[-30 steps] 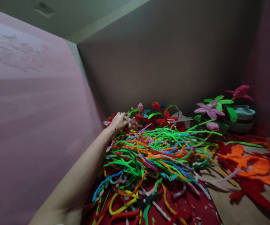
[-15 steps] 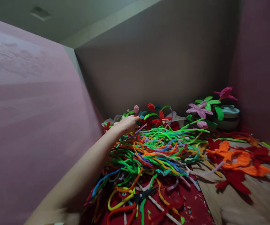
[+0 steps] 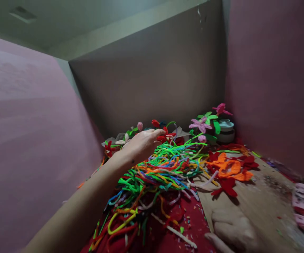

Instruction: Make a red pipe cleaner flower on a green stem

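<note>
Left hand (image 3: 146, 142) is stretched out mid-frame by a red flower (image 3: 171, 134), can't tell if it's gripping anything. Fuzzy colorful stems (image 3: 168, 165) are heaped around center. Right hand (image 3: 232, 230)'s kinda curled, lower right, contents unclear too.

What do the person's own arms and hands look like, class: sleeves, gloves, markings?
The left hand wears no glove; its forearm shows no sleeve, just one small dark spot near the hand. The right hand, gloveless too, is blurred.
</note>
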Available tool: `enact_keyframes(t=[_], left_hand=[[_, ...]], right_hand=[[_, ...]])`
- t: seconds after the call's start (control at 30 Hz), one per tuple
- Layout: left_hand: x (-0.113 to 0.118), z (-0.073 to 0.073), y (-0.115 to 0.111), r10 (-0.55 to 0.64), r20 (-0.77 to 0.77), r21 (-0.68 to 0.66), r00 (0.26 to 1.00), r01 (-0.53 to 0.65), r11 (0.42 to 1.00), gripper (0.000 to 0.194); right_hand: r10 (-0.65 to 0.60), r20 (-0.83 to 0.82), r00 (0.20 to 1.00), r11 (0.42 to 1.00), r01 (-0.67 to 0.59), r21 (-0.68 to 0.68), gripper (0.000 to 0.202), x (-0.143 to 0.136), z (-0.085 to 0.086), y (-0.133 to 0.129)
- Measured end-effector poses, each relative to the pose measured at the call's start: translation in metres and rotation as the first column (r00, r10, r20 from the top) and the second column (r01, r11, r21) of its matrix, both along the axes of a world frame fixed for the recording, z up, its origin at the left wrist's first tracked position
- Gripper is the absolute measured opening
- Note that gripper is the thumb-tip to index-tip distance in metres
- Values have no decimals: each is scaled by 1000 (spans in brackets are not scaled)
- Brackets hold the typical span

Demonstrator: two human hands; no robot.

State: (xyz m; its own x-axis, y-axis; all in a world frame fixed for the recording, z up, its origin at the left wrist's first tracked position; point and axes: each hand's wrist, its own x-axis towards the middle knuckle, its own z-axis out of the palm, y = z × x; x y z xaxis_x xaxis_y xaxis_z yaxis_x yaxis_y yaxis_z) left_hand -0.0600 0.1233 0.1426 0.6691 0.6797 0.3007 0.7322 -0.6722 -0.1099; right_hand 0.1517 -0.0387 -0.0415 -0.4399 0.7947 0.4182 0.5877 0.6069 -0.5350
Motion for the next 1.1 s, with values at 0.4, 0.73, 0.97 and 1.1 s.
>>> enact_keyframes(t=[0.4, 0.73, 0.97, 1.1], left_hand=[[22, -46, -72, -256, 194, 8, 947, 259, 966, 32], [28, -70, -121, -262, 367, -236, 893, 361, 902, 21], [-5, -68, -97, 180, 559, -314, 810, 6, 949, 21], [-19, -82, -80, 268, 558, -295, 785, -114, 949, 23]], right_hand=[[-4, 24, 1000, 968, -2, 252, 36, -11, 25, 1], [20, -87, 996, 909, 18, 417, 35, -8, 28, 7], [-118, -472, 874, 993, 101, -63, 43, -1, 28, 15], [-296, -570, 767, 945, 147, -292, 46, 2, 32, 17]])
